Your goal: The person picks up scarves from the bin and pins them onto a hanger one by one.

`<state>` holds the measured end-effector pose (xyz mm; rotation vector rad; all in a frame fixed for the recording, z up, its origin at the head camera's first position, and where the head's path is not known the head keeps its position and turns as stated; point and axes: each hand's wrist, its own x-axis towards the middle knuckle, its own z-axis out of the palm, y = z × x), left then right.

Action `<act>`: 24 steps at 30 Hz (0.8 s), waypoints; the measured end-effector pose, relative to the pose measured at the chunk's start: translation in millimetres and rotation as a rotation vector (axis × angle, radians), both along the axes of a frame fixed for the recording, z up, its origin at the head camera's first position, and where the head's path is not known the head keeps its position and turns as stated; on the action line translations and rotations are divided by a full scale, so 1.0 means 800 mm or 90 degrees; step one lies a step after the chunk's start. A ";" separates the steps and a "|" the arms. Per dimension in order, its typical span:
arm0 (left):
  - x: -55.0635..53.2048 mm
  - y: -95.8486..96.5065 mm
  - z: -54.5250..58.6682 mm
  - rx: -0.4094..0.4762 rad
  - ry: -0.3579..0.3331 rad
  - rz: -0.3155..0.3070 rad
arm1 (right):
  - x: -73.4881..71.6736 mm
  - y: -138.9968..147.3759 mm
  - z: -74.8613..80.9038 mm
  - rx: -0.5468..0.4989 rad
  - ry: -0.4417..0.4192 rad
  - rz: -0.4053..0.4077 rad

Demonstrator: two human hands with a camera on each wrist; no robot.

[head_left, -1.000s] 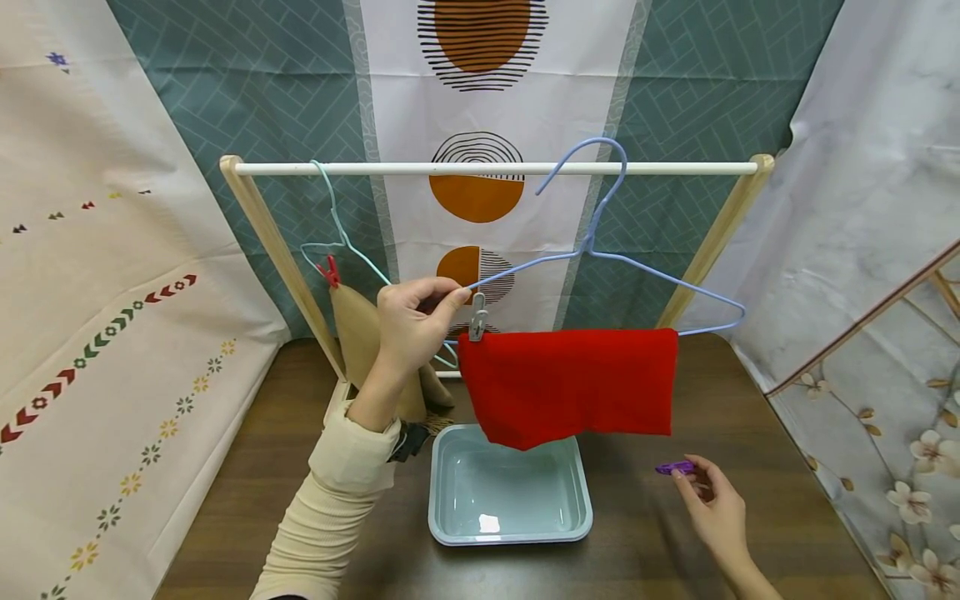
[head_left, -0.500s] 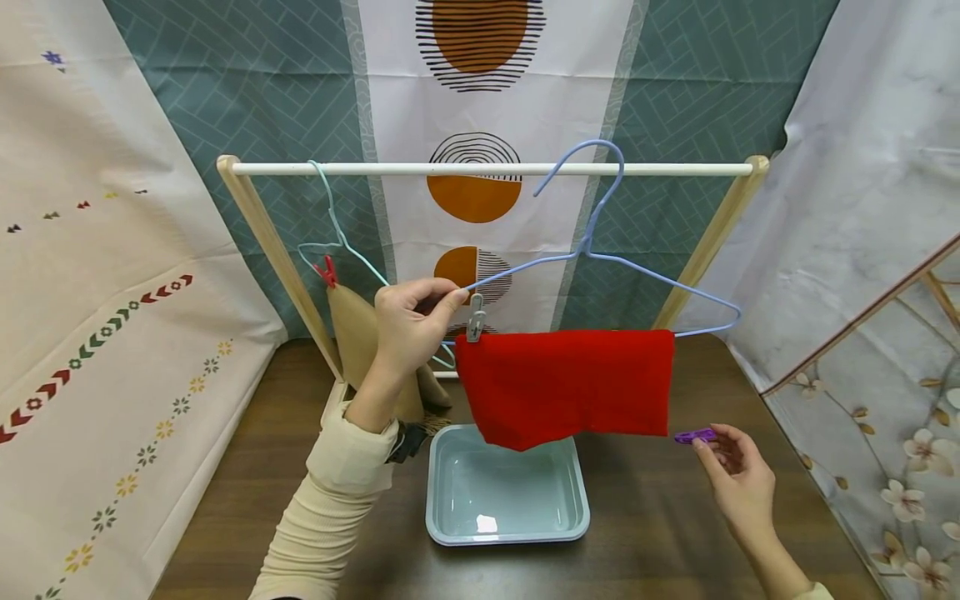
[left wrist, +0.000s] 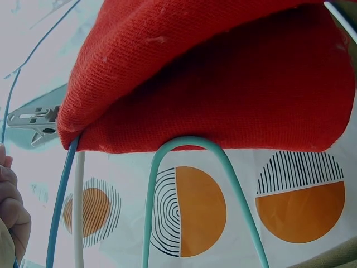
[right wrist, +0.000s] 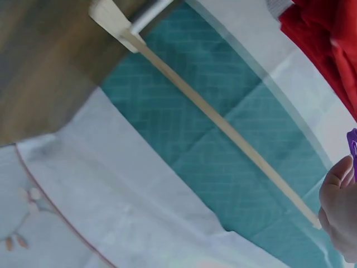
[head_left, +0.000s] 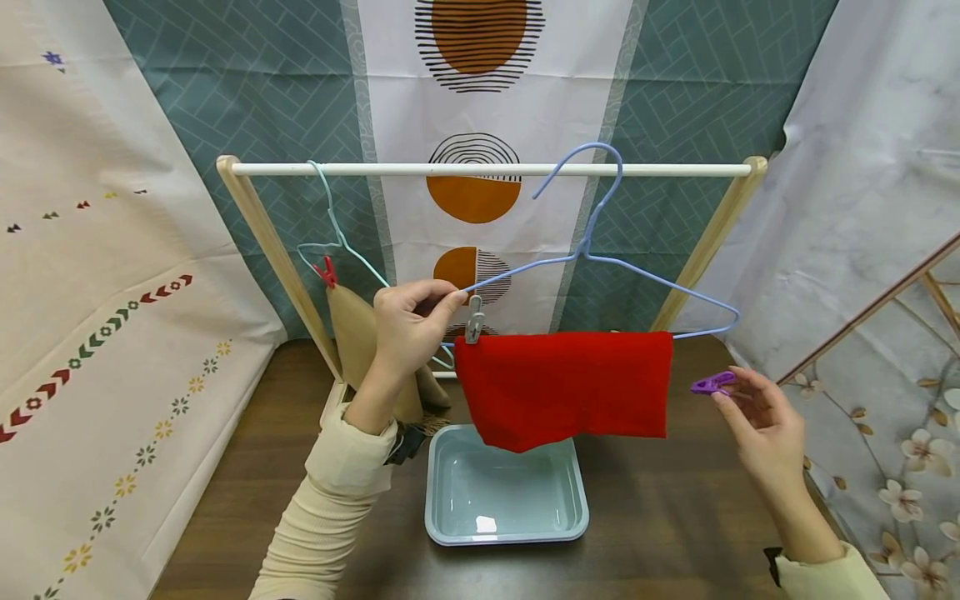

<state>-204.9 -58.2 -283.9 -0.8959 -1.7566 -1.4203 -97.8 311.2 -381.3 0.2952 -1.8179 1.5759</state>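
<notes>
With thumb and fingers, my left hand pinches the left end of a blue hanger, whose hook overlaps the white rail in the head view. A red knitted cloth hangs folded over the hanger's lower bar. Its left corner is clipped by a grey clothespin, just below my left fingertips; the left wrist view shows this clothespin at the cloth's edge. Out to the right of the cloth, my right hand pinches a purple clothespin pointing left, apart from the cloth.
A wooden-sided rack with a white rail spans the back. On it hangs a mint hanger with a tan cloth held by a red clothespin. A pale blue basin stands on the brown table below.
My right hand has risen and moved right with the purple clothespin. My left hand, the blue hanger and the red cloth have hardly moved.
</notes>
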 end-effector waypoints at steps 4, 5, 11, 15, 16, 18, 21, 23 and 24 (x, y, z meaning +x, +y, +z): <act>0.000 -0.001 0.000 0.000 0.004 0.002 | -0.005 -0.005 0.015 -0.032 0.028 0.032; 0.001 -0.001 0.000 0.000 0.005 0.003 | -0.007 -0.006 0.018 -0.037 0.033 0.039; 0.001 -0.002 0.000 -0.005 0.007 0.007 | -0.016 -0.007 0.034 -0.019 0.037 0.053; 0.002 -0.003 0.000 -0.009 0.008 0.008 | -0.021 -0.007 0.045 0.029 0.046 0.058; 0.002 -0.003 0.000 -0.009 0.008 0.007 | -0.023 -0.007 0.049 0.032 0.051 0.062; 0.002 -0.003 0.000 -0.010 0.009 0.006 | -0.027 -0.007 0.056 0.042 0.068 0.062; 0.002 -0.003 0.000 -0.010 0.012 0.003 | -0.032 -0.011 0.069 0.014 0.087 0.074; 0.002 -0.003 -0.001 -0.011 0.015 0.003 | -0.036 -0.014 0.078 -0.002 0.085 0.073; 0.001 -0.003 -0.001 -0.011 0.016 0.002 | -0.038 -0.016 0.082 -0.014 0.081 0.078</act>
